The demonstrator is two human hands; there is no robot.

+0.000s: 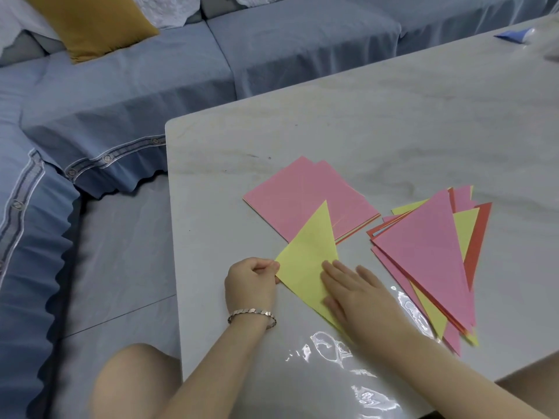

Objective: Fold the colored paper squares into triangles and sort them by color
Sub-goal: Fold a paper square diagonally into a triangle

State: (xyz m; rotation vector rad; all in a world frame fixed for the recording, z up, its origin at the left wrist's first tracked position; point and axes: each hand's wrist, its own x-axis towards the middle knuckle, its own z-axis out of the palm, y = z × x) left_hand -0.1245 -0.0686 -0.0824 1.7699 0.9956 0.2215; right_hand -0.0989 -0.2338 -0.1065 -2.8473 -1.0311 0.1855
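Blue-covered sofa (151, 86) cushions and a mustard pillow (99, 25) fill the upper left of the frame, behind a pale marbled bench (363, 122). Low in the centre lies a folded yellow triangle (308, 255), its top point overlapping a stack of pink paper squares (302, 192). The left hand (251, 282), with a metal bracelet (252, 316) on its wrist, has its grip pinching the triangle's left corner. The right hand (360, 294) lies flat on the triangle's lower part, fingers straight and slightly spread. To the right, apart from the stack, sits a mixed pile of folded triangles (429, 246), pink on top with yellow and red edges showing.
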